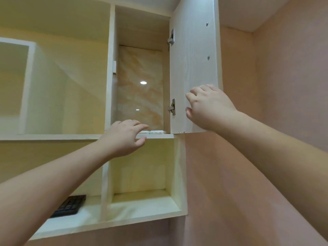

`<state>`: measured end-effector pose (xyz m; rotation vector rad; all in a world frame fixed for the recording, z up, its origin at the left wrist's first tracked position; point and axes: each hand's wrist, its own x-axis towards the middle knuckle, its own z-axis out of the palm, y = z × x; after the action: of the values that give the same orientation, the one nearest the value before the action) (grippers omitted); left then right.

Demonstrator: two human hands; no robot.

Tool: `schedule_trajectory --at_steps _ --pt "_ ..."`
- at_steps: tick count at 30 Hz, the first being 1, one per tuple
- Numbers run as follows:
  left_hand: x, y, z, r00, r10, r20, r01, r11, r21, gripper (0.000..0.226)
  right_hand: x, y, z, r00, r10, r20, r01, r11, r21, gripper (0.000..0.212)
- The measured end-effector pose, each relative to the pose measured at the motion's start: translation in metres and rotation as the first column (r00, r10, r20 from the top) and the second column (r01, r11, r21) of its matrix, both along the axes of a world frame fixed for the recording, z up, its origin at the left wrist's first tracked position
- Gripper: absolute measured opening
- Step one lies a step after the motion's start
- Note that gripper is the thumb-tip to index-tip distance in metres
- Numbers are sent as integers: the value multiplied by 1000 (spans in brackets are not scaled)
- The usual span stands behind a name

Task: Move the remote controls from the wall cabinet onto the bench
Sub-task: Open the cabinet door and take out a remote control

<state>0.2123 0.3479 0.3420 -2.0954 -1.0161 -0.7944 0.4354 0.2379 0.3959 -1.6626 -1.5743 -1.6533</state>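
1. Reaching up from the lower left of the frame, the left hand (122,139) has its grip released, fingers spread and curved, thumb just under the front edge of the shelf (156,136) and fingertips close to the remote controls (156,132); whether they touch the nearer one I cannot tell
2. Coming in from the lower right, the right hand (209,105) lies flat against the inner face of the cabinet door (193,59), fingers spread and hooked over its free edge; its grip is bracing the door, grasping nothing else
3. Sitting low and left of centre, a dark keyboard (70,205) rests on the bottom shelf (85,221) of the open unit, well apart from the work
4. Lying at centre frame on the shelf of the open wall cabinet (142,23), the remote controls show only as two slim white ends side by side, right at the front lip; most of the left one is hidden behind the left hand
5. Judging by the thin pale plastic bodies, they should be light, stiff and rather slick, so a pinch across the long sides, thumb below and fingers on top, looks safest
6. Drawing one forward over the lip before lifting would likely stop it slipping; both together may fit one hand, though a drop from this height could crack the casing
7. Standing behind them at centre, a glossy marbled panel (140,86) backs the compartment; the desk they must reach is not in view
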Motion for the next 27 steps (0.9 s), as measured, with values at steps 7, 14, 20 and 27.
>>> schedule_trajectory --at_steps 7,14,20,27 --pt "-20 -6 -5 996 77 -52 -78 997 -11 49 -13 24 -13 974 205 -95 -211 976 -55 38" --pt "-38 2 -14 995 91 -48 -93 995 -38 51 -27 53 -27 949 277 -153 -297 947 -125 33" --pt "-49 15 -14 999 18 -44 -19 999 -37 51 -35 71 -33 926 258 -277 -331 907 -262 34" --pt "-50 39 -26 996 -83 -38 85 994 66 51 -48 91 -31 929 155 -335 -280 887 -368 41"
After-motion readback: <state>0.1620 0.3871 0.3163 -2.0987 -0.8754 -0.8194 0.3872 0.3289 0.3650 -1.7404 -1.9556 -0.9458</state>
